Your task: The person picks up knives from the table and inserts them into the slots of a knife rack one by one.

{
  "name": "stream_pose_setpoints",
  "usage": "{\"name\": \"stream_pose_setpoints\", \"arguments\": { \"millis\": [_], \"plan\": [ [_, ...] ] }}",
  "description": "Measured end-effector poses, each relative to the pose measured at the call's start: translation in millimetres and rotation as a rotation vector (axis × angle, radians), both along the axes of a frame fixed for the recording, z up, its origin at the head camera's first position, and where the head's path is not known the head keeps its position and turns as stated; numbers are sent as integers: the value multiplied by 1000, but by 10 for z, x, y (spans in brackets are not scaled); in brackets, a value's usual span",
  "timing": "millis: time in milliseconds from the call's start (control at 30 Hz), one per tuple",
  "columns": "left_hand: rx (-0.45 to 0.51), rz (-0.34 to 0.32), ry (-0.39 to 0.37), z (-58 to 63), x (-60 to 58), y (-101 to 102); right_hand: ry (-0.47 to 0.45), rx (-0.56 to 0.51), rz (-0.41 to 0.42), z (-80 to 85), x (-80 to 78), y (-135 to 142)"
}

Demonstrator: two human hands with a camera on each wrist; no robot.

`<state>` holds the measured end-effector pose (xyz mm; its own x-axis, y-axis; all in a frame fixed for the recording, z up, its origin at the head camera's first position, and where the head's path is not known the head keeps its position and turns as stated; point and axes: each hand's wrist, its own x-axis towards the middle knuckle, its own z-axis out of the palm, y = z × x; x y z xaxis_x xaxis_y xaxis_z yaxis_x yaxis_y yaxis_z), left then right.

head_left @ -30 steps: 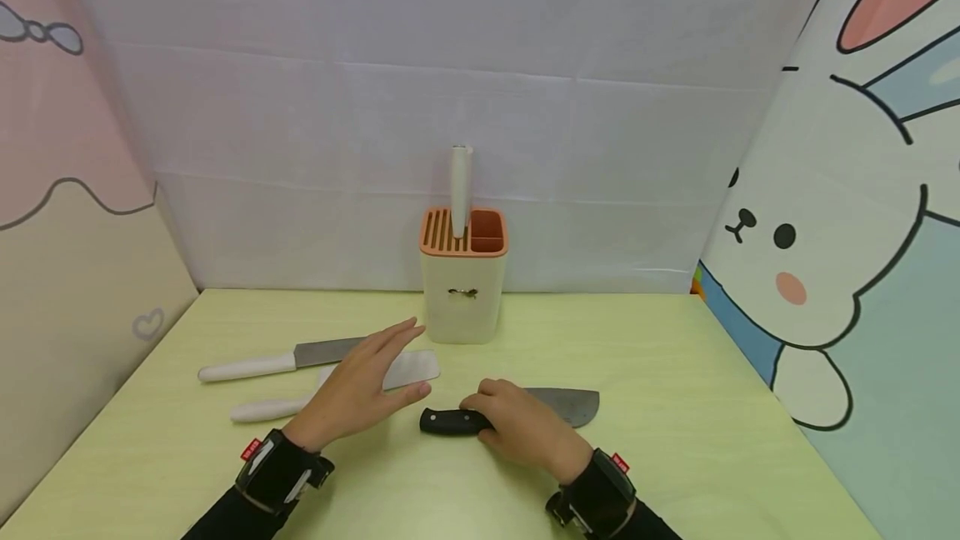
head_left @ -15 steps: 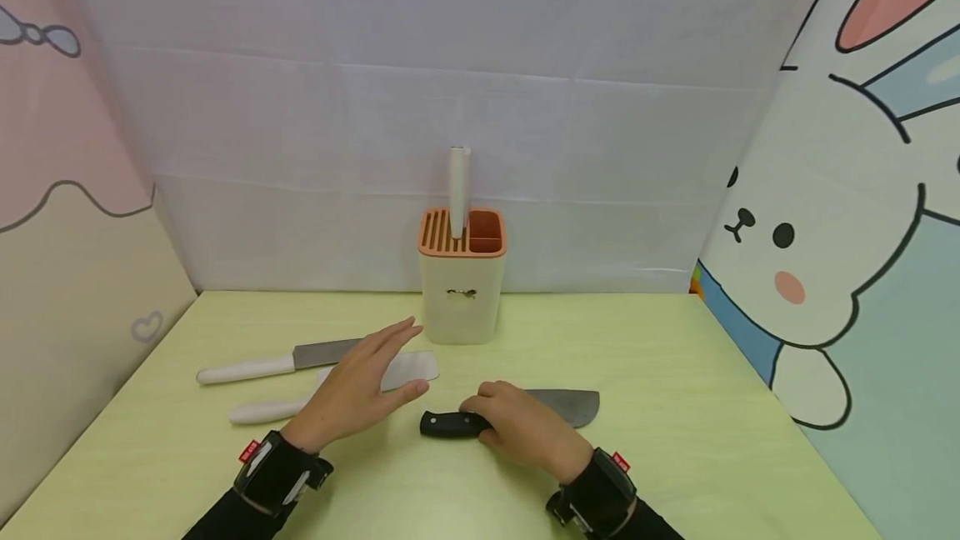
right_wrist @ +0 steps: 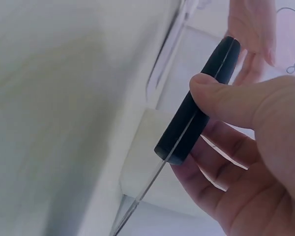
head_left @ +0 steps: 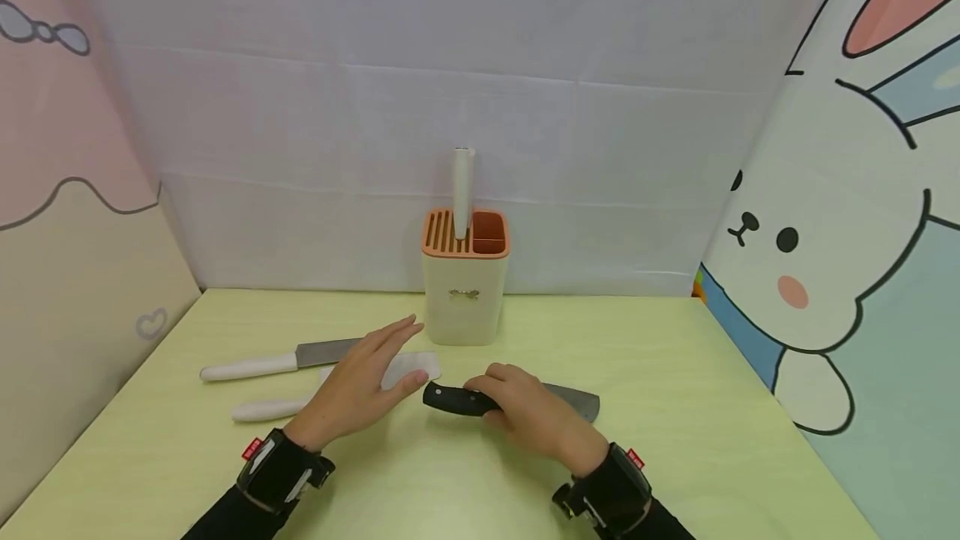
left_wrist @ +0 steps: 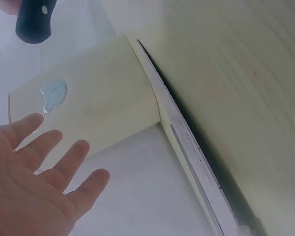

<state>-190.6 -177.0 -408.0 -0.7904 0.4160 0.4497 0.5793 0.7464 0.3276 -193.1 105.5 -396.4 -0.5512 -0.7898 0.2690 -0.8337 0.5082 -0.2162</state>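
Observation:
My right hand [head_left: 536, 415] grips the black handle of a kitchen knife [head_left: 457, 400], thumb on one side and fingers on the other. Its wide grey blade points right, partly hidden behind the hand, and the handle end is raised off the table. In the right wrist view the knife's black handle [right_wrist: 196, 108] lies between thumb and fingers. My left hand [head_left: 360, 386] hovers with fingers spread, holding nothing, over a white-handled cleaver [head_left: 273, 409] and a white-handled knife [head_left: 251, 367]. It covers parts of both blades. Straight fingers also show in the left wrist view.
A cream knife block [head_left: 463, 302] with an orange slotted top stands at the back of the table [head_left: 675, 440]. One white handle [head_left: 462, 190] sticks up from its slots. Behind it hangs a white cloth; printed panels flank both sides.
My right hand has lifted slightly, raising the black handle off the table and tilting the knife. The left hand stays in nearly the same place.

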Motion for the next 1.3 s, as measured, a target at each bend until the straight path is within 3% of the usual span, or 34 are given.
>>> {"name": "stream_pose_setpoints", "arguments": {
  "millis": [433,767,1033,1300],
  "plan": [
    [67,-29,-47,19,24,46,-21,-171,-21,252,-77,155],
    [222,-53,-113,78,-7,125,-45,-328,-84,450,-142,178],
    [243,-54,-104,143,-70,192,-49,-506,-62,564,-180,113],
    [280,-82,-99,207,-108,224,-108,-612,-87,682,-150,7]
  ]
}}
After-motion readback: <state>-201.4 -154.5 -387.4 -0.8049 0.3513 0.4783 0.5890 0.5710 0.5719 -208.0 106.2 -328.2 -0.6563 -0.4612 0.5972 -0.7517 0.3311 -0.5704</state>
